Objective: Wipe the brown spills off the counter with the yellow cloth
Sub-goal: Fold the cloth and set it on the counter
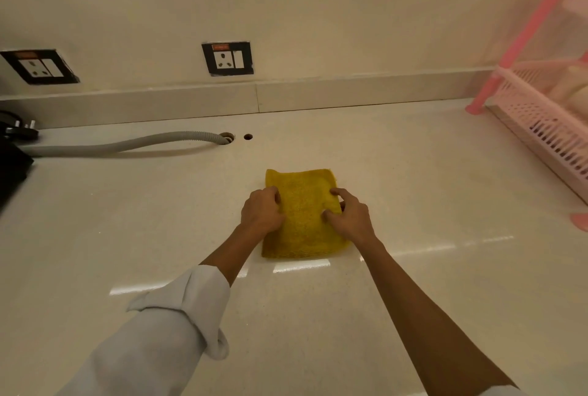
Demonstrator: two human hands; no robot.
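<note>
A folded yellow cloth lies flat on the cream counter, in the middle of the view. My left hand presses on the cloth's left edge with its fingers curled onto the fabric. On the right edge rests my right hand, fingertips bent down on the cloth. Both hands sit on top of the cloth, and it is not lifted. No brown spill shows on the counter around the cloth; anything under it is hidden.
A grey corrugated hose runs from the left into a hole near the back wall, with a smaller hole beside it. A pink plastic rack stands at the right. Two wall sockets sit above the backsplash. A black object lies at the left edge.
</note>
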